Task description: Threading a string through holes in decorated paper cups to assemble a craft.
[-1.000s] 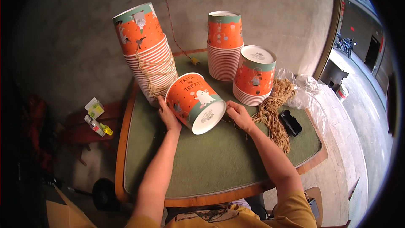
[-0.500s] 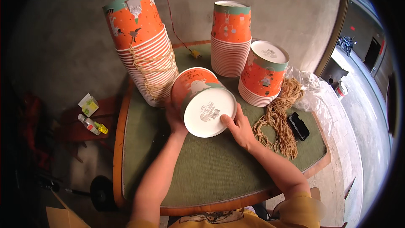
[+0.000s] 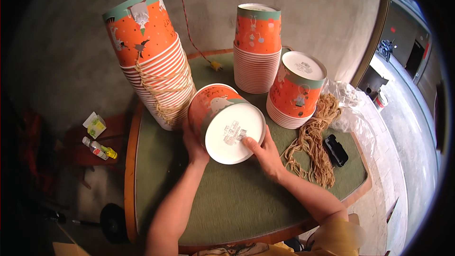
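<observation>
An orange paper bucket point(image 3: 235, 133) with a green band, a ghost drawing and a white base is held tilted above the table, its base facing me. My left hand point(image 3: 195, 142) grips its left side, with the fingers mostly hidden behind it. From the right, my right hand point(image 3: 265, 154) holds it with the thumb pressed on the white base; its other fingers are out of sight. Left of it leans a tall nested stack of matching buckets point(image 3: 156, 66), wound with tan string point(image 3: 163, 85). Upside-down stacks of buckets stand behind point(image 3: 257, 50) and to the right point(image 3: 297, 92).
A loose bundle of tan string point(image 3: 316, 147) lies on the green-topped table point(image 3: 232, 208), beside a black open case point(image 3: 335, 150) and clear plastic wrap point(image 3: 348, 106). A yellow plug point(image 3: 216, 66) on a red cord rests at the back. Small bottles point(image 3: 98, 148) sit on a low red bench at left.
My view has tipped slightly, so the stacks and table sit lower in the picture. Both hands keep hold of the bucket, and the right thumb has shifted a little on its base.
</observation>
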Tool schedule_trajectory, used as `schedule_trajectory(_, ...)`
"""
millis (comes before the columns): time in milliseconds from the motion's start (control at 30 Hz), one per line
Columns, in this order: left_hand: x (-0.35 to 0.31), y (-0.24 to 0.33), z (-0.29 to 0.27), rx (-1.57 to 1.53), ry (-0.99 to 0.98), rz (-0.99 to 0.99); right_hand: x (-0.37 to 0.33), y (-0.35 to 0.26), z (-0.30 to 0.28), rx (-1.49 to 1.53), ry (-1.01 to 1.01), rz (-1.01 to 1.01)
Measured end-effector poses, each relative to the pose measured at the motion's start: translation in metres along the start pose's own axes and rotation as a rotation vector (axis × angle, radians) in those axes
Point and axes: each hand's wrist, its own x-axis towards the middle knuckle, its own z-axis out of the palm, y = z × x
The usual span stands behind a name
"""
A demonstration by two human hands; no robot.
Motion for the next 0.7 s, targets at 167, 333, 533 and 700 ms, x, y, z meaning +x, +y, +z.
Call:
schedule_trajectory(167,0.007,-0.021,-0.021,0.067,0.055,0.031,0.008,0.011,0.016,0.040,0.040,-0.089)
schedule_trajectory(333,0.001,-0.008,-0.009,0.322,-0.001,0.040,0.007,0.015,0.008,0.031,0.032,-0.059)
schedule_trajectory(533,0.002,-0.009,-0.008,-0.064,0.025,-0.015,0.002,0.019,0.001,-0.008,-0.009,-0.105)
schedule_trajectory(700,-0.003,0.000,0.002,-0.210,-0.031,-0.126,-0.004,0.023,-0.005,-0.114,-0.029,-0.133)
